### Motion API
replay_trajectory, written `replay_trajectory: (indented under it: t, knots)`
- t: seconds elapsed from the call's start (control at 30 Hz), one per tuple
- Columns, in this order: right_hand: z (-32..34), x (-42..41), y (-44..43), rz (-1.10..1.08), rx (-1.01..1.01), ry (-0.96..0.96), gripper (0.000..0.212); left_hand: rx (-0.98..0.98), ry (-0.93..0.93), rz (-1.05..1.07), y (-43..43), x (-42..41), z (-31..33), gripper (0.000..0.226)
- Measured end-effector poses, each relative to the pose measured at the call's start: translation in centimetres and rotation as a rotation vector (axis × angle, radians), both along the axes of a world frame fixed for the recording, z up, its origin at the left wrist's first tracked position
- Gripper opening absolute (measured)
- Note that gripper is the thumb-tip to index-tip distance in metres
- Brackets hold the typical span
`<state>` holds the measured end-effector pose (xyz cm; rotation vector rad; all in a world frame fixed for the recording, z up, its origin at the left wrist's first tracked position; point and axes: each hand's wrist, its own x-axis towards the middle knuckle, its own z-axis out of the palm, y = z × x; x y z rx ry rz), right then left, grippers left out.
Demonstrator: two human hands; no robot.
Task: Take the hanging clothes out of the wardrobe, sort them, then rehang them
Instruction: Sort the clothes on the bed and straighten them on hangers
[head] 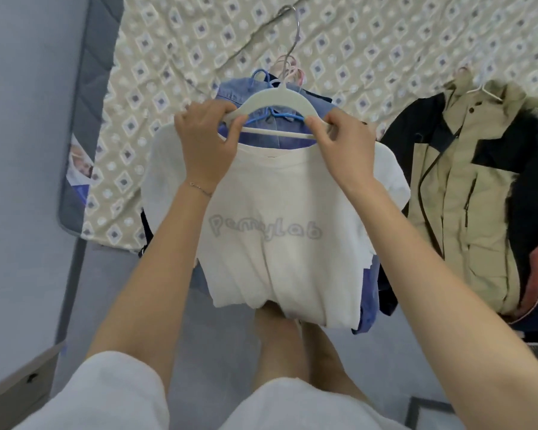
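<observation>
A cream T-shirt (280, 243) with grey lettering hangs on a white hanger (269, 97) that I hold up over the bed edge. My left hand (207, 144) grips the hanger's left shoulder together with the shirt's neckline. My right hand (342, 147) pinches the hanger's right end at the collar. Behind the shirt lies a pile of denim and blue clothes (230, 91) on blue and pink hangers (263, 74). The hanger's metal hook (294, 41) points away from me.
The bed carries a beige diamond-patterned sheet (385, 51). A khaki and black jacket (466, 193) on a white hanger lies at the right. The grey mattress edge (84, 119) runs down the left. A piece of furniture (16, 386) stands at the lower left.
</observation>
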<state>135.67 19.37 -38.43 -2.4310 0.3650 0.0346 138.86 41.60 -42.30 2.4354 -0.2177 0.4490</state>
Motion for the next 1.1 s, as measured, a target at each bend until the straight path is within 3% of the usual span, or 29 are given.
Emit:
replay_trajectory:
  t: [0.2,0.37,0.63,0.83,1.1]
  knots:
    - [-7.0,1.8,-0.9,0.010,-0.091,0.041,0.022,0.049,0.077,-0.017,-1.2,2.5,-6.2,0.016]
    - [-9.8,3.3,-1.6,0.012,-0.105,0.070,0.020,0.037,0.151,-0.002,-2.0,4.2,-9.3,0.019]
    - [-11.8,2.2,-2.5,0.108,-0.142,0.129,0.048,0.161,0.371,0.066,-2.5,3.7,-11.9,0.032]
    - [-10.5,-2.1,-5.3,0.129,-0.150,0.063,0.052,0.179,0.297,-0.002,-6.0,0.3,-10.4,0.041]
    - [-9.2,-8.6,-14.3,0.155,-0.219,0.089,0.064,0.296,0.320,-0.004,-18.2,-6.4,-8.2,0.050]
